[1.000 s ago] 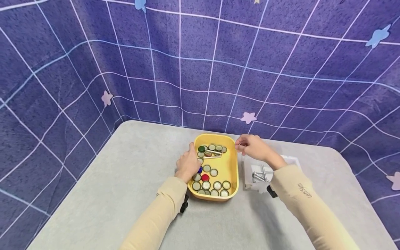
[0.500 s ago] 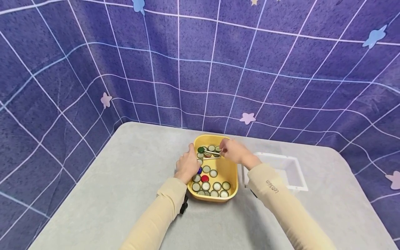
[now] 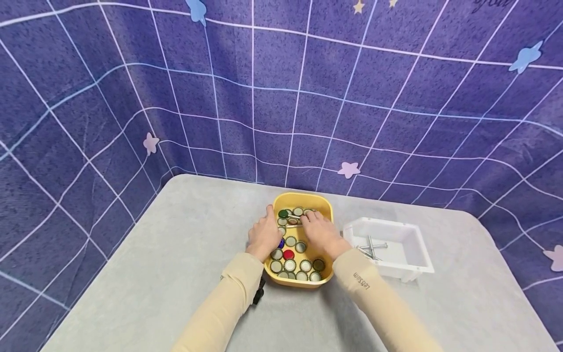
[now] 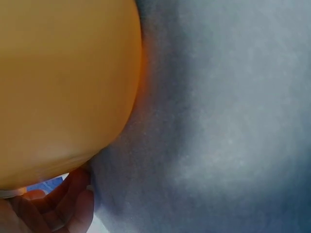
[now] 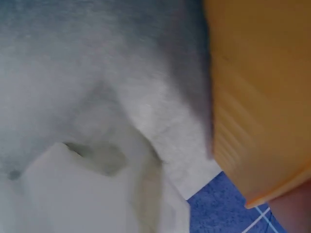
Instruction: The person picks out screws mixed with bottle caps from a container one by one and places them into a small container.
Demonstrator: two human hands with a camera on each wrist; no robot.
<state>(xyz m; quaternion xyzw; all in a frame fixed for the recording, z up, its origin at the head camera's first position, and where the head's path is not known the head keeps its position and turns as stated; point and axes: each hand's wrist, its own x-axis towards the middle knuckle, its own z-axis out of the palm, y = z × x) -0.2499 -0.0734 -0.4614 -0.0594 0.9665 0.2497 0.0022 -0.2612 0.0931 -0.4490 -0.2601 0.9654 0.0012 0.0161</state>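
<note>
A yellow tub (image 3: 330,210) holds several bottle caps, most with pale undersides up, plus a red cap (image 3: 288,254), a green cap (image 3: 283,213) and a blue cap (image 3: 281,243). My left hand (image 3: 265,235) grips its left rim; in the left wrist view curled fingers (image 4: 80,206) show beside the outer wall. Inside the tub, my right hand (image 3: 321,232) reaches down with its fingertips over the right ends of two thin silver rods like screws or nails, the upper rod (image 3: 293,216) and the lower rod (image 3: 293,226). Whether the fingertips pinch one is hidden.
Just right of the tub stands a white plastic bin (image 3: 413,244), with several headed silver rods (image 3: 371,248) lying crossed in it. Both containers stand on a grey table (image 3: 198,234). A purple-blue gridded curtain (image 3: 281,98) hangs behind the table.
My right hand has come left from beside the tub's right rim, over it, and down into the tub. The rods in the white bin show again. My left hand stays at the rim.
</note>
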